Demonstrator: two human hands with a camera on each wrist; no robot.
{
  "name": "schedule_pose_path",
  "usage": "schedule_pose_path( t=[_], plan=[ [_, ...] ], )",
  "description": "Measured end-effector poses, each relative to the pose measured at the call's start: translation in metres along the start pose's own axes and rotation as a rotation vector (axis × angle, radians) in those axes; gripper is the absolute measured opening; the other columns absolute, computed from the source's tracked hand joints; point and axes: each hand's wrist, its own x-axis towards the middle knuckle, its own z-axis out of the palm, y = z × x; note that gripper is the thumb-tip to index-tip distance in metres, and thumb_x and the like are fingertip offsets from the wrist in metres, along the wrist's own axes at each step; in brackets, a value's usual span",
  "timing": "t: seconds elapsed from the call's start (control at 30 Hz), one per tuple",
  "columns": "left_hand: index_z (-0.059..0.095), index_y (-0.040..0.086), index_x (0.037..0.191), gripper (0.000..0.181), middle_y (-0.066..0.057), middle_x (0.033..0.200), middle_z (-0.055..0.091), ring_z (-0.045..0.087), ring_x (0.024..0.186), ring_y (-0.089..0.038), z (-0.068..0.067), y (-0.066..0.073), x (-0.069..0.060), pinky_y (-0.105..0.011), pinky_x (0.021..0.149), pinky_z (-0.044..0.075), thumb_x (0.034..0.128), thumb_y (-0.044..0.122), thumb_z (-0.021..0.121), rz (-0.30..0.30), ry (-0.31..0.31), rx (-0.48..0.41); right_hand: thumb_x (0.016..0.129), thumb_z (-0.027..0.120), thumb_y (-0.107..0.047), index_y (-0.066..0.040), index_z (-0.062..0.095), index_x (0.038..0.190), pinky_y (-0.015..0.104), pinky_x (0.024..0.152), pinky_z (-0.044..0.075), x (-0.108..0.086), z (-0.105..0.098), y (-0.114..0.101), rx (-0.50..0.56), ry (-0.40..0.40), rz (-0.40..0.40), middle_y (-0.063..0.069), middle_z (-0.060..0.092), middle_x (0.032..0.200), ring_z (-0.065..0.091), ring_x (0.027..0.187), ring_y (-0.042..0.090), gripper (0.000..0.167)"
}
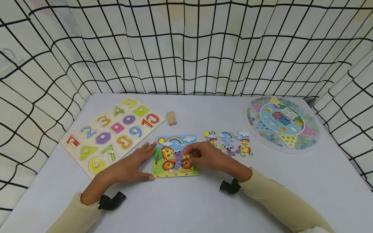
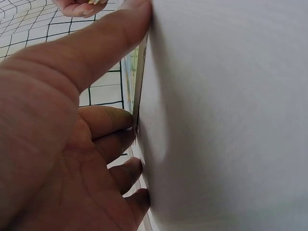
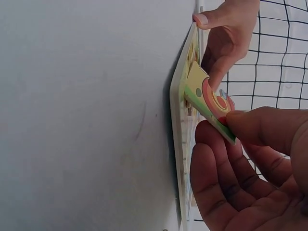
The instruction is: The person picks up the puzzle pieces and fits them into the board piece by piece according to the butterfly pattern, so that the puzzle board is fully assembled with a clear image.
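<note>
Butterfly jigsaw board (image 1: 175,175), on the table (image 1: 163,207): your left hand (image 1: 129,166) spreads its fingers along the left edge, presumably for steadiness; your right hand (image 1: 208,157) pinches a tilted wing piece (image 3: 208,96) over it, probably leaving the far edge free.

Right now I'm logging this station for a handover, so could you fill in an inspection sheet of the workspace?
Surface: white tabletop.
Job's things: butterfly puzzle board; loose puzzle pieces to its right, some partly hidden.
Clutter: number board at left, wooden block beyond the puzzle board, round star-patterned board at right.
Left hand: touches the puzzle board's left edge.
Right hand: pinches a swirl-patterned piece, tilted, over the puzzle board.
Cables: nothing seen.
Surroundings: black netting before a pale backdrop.
</note>
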Motion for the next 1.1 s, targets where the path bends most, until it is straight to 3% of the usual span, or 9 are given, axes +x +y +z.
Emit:
schedule_pose_path(
  t=[0.47, 0.67, 1.1],
  plan=[
    [0.028, 0.006, 0.153, 0.099, -0.006, 0.162, 0.015, 0.004, 0.147, -0.033, 0.0004, -0.0003, 0.0009, -0.057, 0.114, 0.015, 0.0779, 0.046, 0.079, 0.004, -0.001, -0.004, 0.086, 0.068, -0.001, -0.008, 0.070, 0.110, 0.024, 0.066, 0.050, 0.0067, 0.0063, -0.0011, -0.108, 0.007, -0.003, -0.006, 0.060, 0.088, 0.055, 0.077, 0.010, 0.025],
    [0.028, 0.007, 0.153, 0.099, -0.006, 0.162, 0.015, 0.004, 0.147, -0.033, 0.0004, -0.0001, 0.0011, -0.057, 0.114, 0.016, 0.0779, 0.045, 0.079, -0.002, -0.005, -0.001, 0.085, 0.070, 0.000, -0.008, 0.072, 0.107, 0.024, 0.066, 0.049, 0.0074, 0.0079, -0.0016, -0.166, 0.017, -0.041, -0.003, 0.060, 0.091, 0.053, 0.078, 0.011, 0.023],
    [0.027, 0.008, 0.154, 0.100, -0.004, 0.162, 0.015, 0.004, 0.147, -0.032, 0.0002, 0.0001, 0.0015, -0.057, 0.113, 0.017, 0.0775, 0.045, 0.080, -0.013, -0.004, 0.001, 0.087, 0.068, -0.001, -0.006, 0.073, 0.108, 0.025, 0.066, 0.048, 0.0074, 0.0062, -0.0039, -0.211, 0.004, -0.054, -0.001, 0.061, 0.093, 0.052, 0.079, 0.010, 0.023]
  ],
)
